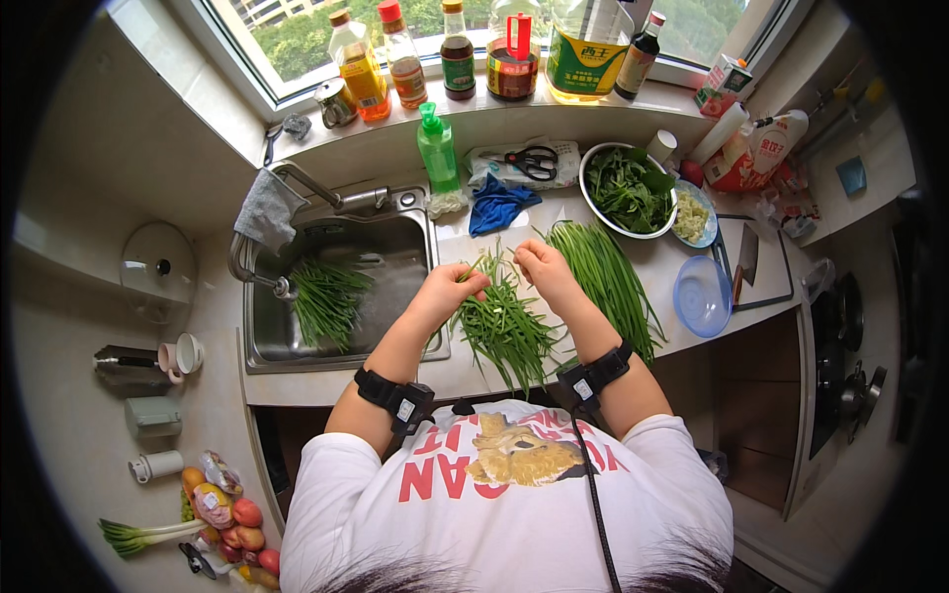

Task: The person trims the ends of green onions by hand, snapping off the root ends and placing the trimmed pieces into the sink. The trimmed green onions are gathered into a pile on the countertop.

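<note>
My left hand (454, 287) holds a few thin stalks of garlic chives between thumb and fingers, above a loose, tangled pile of chives (506, 326) on the counter. To its right, my right hand (541, 268) is pinched at the fingertips; a slender bit of chive seems to be caught there, though it is very small. A larger, neatly aligned bundle of garlic chives (604, 274) lies beyond my right wrist, partly hidden by the forearm. More chives (326, 300) rest in the steel sink (397, 296) at the left.
Behind stand a green pump bottle (439, 152), a blue cloth (500, 206), scissors (535, 161) and a bowl of leafy greens (629, 190). Rightward are a plate of chopped vegetable (693, 215), a blue translucent bowl (702, 296) and a cleaver (747, 256) on a cutting board (772, 278). Bottles (458, 63) line the sill.
</note>
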`<state>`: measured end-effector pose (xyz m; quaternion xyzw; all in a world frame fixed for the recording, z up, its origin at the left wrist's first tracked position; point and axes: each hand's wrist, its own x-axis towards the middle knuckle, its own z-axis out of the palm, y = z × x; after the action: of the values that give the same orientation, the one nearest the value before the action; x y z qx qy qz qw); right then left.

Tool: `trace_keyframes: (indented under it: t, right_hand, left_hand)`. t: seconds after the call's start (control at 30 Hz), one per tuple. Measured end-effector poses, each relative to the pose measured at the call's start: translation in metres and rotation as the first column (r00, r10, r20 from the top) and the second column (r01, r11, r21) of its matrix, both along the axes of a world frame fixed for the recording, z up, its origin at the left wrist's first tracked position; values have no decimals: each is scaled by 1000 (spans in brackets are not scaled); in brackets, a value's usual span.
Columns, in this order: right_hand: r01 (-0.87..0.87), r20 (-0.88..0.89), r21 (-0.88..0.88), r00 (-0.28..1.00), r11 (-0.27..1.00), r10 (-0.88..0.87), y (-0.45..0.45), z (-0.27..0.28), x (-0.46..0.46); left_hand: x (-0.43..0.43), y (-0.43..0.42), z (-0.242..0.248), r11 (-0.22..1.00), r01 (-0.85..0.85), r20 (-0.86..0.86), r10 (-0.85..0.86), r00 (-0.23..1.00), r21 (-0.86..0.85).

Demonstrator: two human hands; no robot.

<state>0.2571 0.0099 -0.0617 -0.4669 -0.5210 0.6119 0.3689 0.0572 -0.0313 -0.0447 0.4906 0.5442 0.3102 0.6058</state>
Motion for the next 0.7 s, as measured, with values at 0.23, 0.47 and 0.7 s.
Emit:
trace_keyframes:
  t: [0.23,0.47,0.7]
  right_hand:
    - [-37,103,114,994,993,26,-6,-10,-10]
    - [-51,208,137,978,989,22,-8,-1,-12]
    - [22,268,162,961,987,-65,-8,-6,-2]
  left_hand:
    - [3,-3,3,999,-4,9,3,1000,35]
    - [4,-5,4,991,-8,-163,29,986,133]
    - [1,-5,-1,987,-22,-174,49,984,156]
